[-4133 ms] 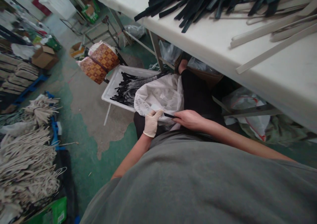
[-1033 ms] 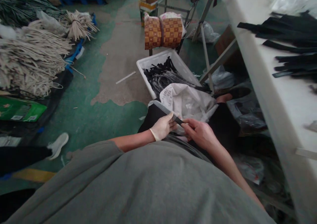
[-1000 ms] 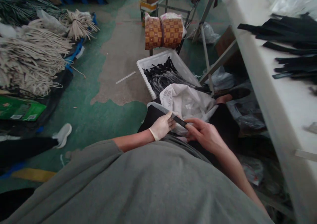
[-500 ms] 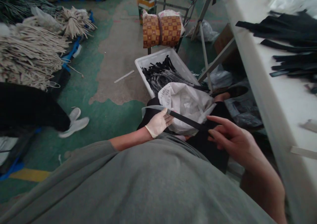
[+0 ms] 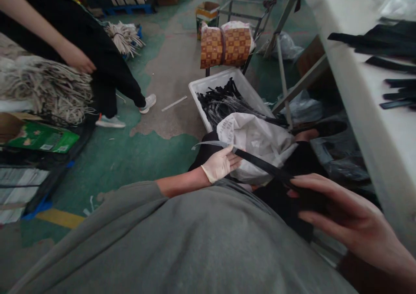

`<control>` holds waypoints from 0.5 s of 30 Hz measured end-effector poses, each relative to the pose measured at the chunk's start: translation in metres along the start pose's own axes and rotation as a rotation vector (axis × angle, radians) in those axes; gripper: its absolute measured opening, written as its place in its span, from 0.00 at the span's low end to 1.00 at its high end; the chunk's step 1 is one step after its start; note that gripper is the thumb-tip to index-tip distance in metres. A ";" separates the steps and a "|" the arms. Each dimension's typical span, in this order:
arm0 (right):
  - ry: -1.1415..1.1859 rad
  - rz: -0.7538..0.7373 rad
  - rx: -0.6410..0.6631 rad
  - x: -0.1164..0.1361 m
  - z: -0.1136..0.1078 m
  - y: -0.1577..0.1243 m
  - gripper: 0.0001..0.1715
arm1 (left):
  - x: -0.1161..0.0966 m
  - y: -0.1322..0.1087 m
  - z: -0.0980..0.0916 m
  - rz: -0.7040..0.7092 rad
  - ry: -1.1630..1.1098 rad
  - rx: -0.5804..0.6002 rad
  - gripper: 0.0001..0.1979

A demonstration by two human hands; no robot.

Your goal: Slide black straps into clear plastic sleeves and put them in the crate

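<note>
A thin white glove covers my left hand (image 5: 221, 163), which is closed on a flat black strap (image 5: 260, 161). Translucent film (image 5: 211, 143) sticks out past that hand to the left. From there the strap runs down and rightward into my bare right hand (image 5: 338, 211), passing between its fingers. The right thumb stands away from the index finger, and motion blurs this hand. Under the strap, a white woven sack (image 5: 256, 142) lies open over my lap. Beyond the sack, a white plastic crate (image 5: 199, 105) holds many black strips (image 5: 224, 99).
At the right is a white table (image 5: 360, 107) bearing black strips (image 5: 390, 38). A rolled checked mat (image 5: 225, 47) rests on a stand behind the crate. On the left, a person in black trousers (image 5: 107, 55) stands beside bundles of pale cords (image 5: 48, 86).
My right hand has moved right and down along the strap, away from my left hand. The view has shifted left. The person on the left now shows a hand and both shoes farther forward.
</note>
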State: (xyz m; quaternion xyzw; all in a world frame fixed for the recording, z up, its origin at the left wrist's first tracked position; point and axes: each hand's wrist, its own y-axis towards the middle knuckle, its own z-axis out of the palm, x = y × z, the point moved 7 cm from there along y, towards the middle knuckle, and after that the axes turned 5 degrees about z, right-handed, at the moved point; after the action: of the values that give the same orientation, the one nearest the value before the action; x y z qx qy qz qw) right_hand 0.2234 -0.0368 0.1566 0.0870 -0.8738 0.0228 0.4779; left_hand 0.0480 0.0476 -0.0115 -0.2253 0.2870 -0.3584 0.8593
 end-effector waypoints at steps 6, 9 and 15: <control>-0.122 -0.086 -0.384 0.005 -0.010 0.004 0.13 | 0.012 -0.010 0.019 -0.078 0.057 0.038 0.16; -0.159 -0.063 -0.291 -0.020 0.022 0.031 0.08 | 0.024 -0.011 0.030 -0.131 0.086 0.132 0.16; -0.017 0.055 -0.127 -0.072 0.057 0.058 0.12 | 0.067 0.009 0.018 -0.321 0.141 0.272 0.23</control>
State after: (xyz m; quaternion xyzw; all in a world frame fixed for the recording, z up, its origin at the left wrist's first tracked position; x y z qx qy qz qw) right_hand 0.2038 0.0225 0.0677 0.0329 -0.8796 -0.0203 0.4742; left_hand 0.1030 0.0073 -0.0256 -0.1245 0.2559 -0.5411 0.7913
